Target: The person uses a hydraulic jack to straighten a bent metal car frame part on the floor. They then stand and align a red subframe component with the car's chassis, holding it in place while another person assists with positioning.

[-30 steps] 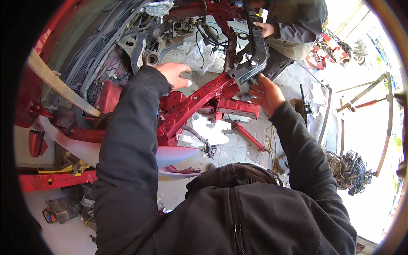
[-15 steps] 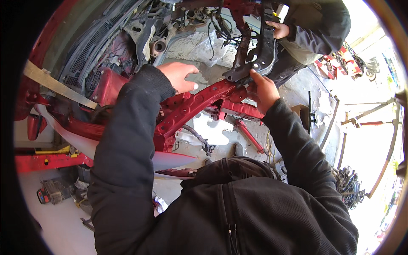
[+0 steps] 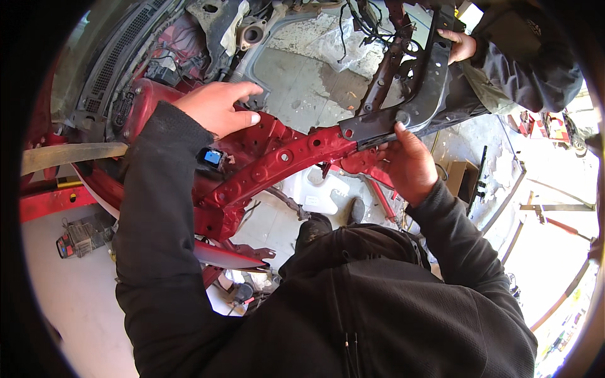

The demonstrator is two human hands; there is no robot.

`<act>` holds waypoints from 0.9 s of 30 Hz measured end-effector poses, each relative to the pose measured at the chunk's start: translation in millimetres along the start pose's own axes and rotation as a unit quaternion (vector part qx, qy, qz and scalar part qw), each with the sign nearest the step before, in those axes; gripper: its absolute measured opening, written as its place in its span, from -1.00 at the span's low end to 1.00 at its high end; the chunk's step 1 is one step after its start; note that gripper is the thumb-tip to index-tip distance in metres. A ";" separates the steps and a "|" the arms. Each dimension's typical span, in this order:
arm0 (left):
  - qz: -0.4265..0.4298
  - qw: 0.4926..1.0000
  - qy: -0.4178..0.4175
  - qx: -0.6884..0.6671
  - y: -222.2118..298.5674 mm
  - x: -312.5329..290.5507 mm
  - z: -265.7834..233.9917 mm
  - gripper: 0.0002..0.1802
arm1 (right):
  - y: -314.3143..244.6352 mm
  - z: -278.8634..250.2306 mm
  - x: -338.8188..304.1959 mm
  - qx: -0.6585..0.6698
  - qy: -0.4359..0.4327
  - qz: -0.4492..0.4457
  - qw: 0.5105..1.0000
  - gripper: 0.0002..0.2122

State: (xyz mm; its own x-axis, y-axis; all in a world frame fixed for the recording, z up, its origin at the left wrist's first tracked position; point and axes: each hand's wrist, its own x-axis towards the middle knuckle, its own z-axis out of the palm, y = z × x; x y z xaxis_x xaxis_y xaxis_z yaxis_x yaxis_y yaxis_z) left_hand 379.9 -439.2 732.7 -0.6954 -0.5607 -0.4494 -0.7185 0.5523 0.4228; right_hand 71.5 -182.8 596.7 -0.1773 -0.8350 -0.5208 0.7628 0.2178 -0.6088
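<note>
A black metal crossbar (image 3: 423, 94) lies with its near end over the tip of a red body rail (image 3: 283, 157). My right hand (image 3: 409, 162) grips that near end, thumb at its edge and fingers beneath, partly hidden. Farther along the bar, a co-worker's hand (image 3: 459, 45) holds it. My left hand (image 3: 217, 108) is raised above the red inner panel of the engine bay, thumb and fingers apart, with nothing in it. Below its wrist shows a small blue connector (image 3: 213, 157).
A pipe flange (image 3: 252, 34) and loose dark wiring (image 3: 359, 28) are at the far side. A tan strip (image 3: 75, 156) juts in from the left. A white plastic tank (image 3: 315, 192) sits on the floor beyond my shoes. A cardboard box (image 3: 462, 179) stands to the right.
The view has shifted, so the car and bar appear nearer. My left hand stays raised and spread. My right hand is still at the bar's end, its palm now turned up more.
</note>
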 end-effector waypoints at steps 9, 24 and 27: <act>0.023 0.999 0.026 0.032 -5.7 -3.0 -1.6 -0.35 | -7.8 -2.3 -3.0 -0.053 -0.003 -0.006 0.999 -0.67; 0.009 1.000 -0.013 0.014 -5.6 1.8 -2.1 -0.35 | -13.3 -12.2 -4.6 -0.176 -0.032 0.011 0.984 -0.57; 0.011 1.000 -0.017 0.011 -8.6 3.5 -2.5 -0.33 | -9.9 -22.7 -17.7 -0.202 -0.026 0.027 0.979 -0.56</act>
State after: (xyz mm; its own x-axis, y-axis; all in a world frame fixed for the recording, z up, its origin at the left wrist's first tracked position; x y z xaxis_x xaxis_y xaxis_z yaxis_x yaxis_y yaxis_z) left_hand 383.7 -447.5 729.5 -0.7104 -0.5271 -0.4664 -0.7021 0.5776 0.4165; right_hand 53.0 -158.7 598.3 -0.1028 -0.8393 -0.5338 0.4596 0.4359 -0.7738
